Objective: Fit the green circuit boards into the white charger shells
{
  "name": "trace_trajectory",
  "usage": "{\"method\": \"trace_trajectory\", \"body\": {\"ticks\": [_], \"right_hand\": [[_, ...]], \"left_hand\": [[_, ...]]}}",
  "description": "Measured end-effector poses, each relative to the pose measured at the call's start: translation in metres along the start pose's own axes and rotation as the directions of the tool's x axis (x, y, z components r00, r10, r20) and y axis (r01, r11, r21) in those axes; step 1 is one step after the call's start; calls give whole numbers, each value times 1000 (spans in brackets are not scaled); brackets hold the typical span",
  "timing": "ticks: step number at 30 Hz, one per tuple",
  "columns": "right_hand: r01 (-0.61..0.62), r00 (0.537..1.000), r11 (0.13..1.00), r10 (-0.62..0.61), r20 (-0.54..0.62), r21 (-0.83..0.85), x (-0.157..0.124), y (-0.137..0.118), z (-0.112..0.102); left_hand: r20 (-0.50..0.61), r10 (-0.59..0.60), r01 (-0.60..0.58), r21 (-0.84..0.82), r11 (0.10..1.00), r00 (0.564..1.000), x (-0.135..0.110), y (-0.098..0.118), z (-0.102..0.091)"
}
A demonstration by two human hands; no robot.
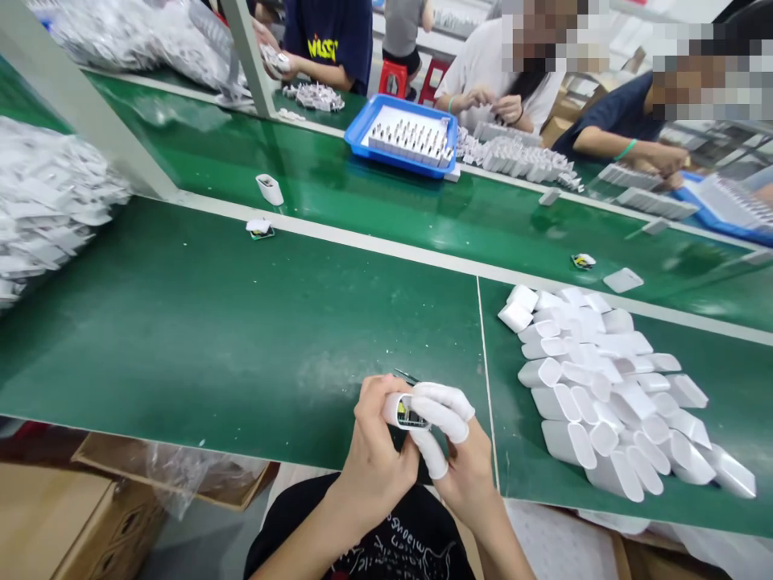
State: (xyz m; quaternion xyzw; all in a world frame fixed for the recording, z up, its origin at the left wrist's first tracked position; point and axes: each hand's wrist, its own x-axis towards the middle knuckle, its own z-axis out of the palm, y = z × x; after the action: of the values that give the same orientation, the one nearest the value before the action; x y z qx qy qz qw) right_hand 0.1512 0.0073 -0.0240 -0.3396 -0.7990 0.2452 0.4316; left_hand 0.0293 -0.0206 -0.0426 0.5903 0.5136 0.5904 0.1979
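Note:
Near the front edge of the green table, my left hand [380, 451] is wrapped around a white plastic housing [392, 409]. Its open end faces me and shows a circuit board [406, 413] with a yellow part inside. My right hand [459, 443] wears white finger cots on the thumb and two fingers. Those fingers are closed on the right rim of the same housing; whether they also touch the board is hidden. A thin dark item [406, 375] sticks out behind the hands, too small to name.
Many empty white housings [604, 379] lie piled at my right. A heap of white parts [48, 201] is at far left. Beyond the table strip run a green conveyor belt [199, 161] and a blue tray [398, 137] of parts. Several co-workers sit opposite.

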Motion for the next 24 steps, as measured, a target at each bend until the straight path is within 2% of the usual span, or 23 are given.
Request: {"method": "trace_trajectory", "body": {"ticks": [3, 8, 11, 14, 18, 22, 24], "right_hand": [[26, 1000, 999, -26, 4, -33, 2, 1, -2], [-10, 1000, 1000, 10, 29, -13, 1, 0, -4], [-91, 992, 996, 93, -83, 24, -7, -1, -1], [-81, 985, 997, 83, -154, 14, -14, -4, 2], [-37, 992, 998, 31, -120, -49, -13, -17, -5], [0, 1000, 995, 0, 4, -105, -12, -28, -17], [19, 999, 996, -21, -25, -87, -19, -29, -20]], "left_hand": [[-14, 7, -6, 22, 1000, 1000, 1, 2, 1], [-65, 29, -28, 9, 1000, 997, -2, 1, 6], [-88, 39, -43, -50, 998, 995, -2, 2, 10], [-126, 48, -61, -102, 993, 991, -2, 6, 12], [-163, 80, -100, -123, 987, 983, -9, 10, 12], [-139, 95, -110, -110, 988, 986, -20, 12, 9], [-105, 120, -132, -117, 984, 987, -23, 16, 6]]}}
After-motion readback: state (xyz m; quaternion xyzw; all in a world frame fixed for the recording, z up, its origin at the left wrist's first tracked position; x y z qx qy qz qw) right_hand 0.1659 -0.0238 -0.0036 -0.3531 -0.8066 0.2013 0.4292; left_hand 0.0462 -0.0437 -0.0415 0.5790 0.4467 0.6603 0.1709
